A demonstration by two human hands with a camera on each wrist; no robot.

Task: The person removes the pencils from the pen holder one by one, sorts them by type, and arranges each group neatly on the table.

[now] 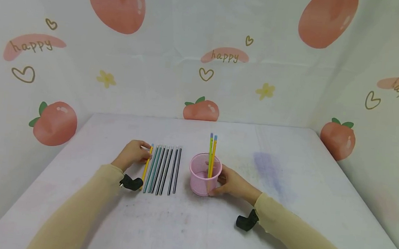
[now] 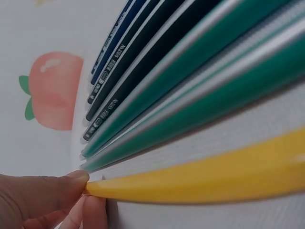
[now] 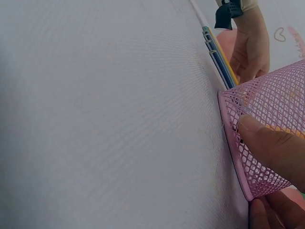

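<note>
My left hand (image 1: 133,154) pinches a yellow pencil (image 1: 147,165) near its far end, between thumb and fingers. In the left wrist view that yellow pencil (image 2: 200,179) runs close alongside the teal pencils (image 2: 190,129). A pink mesh pen cup (image 1: 198,183) stands upright at the middle of the table. My right hand (image 1: 233,184) grips its right side, the thumb low on the mesh near the base in the right wrist view. Inside the cup, a yellow pencil (image 1: 214,151) and a yellow-green pencil (image 1: 211,143) lean together with their eraser ends up.
Between my left hand and the cup, several dark pencils (image 1: 164,169) lie in a row, roughly parallel, beside the teal ones. The white table (image 1: 182,233) has a purple stain (image 1: 267,168) at the right. A printed backdrop (image 1: 161,77) rises behind it.
</note>
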